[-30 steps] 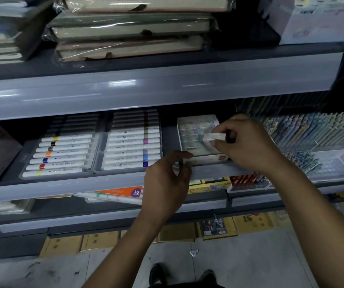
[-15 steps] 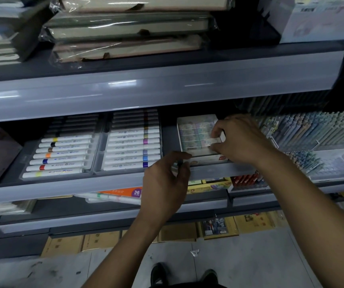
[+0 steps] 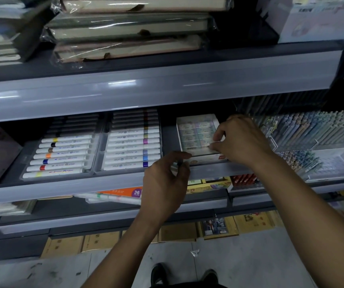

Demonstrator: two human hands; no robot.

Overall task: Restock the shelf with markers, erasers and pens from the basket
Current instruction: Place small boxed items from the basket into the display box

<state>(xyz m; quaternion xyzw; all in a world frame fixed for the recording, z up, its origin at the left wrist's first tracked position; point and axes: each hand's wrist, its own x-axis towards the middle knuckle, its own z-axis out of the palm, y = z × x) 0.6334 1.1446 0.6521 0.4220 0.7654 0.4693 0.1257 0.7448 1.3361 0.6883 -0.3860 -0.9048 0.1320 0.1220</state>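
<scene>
Your right hand (image 3: 241, 142) reaches over eraser box (image 3: 198, 136), fingertips pinching eraser (image 3: 208, 146) at front row. Your left hand (image 3: 164, 183) hovers below shelf edge (image 3: 104, 183), fingers loosely curled; held item unclear.

floor (image 3: 250, 265): grey, scuffed | shelving (image 3: 167, 88): grey metal tiers, glossy edges | light: dim

Plastic-wrapped notebooks (image 3: 129, 30) stacked on the upper shelf, flat yellow boxes (image 3: 100, 241) along the floor below.

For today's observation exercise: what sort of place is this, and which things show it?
Probably a stationery shop: tiered shelves carry trays of markers, an eraser box and racks of pens.
</scene>
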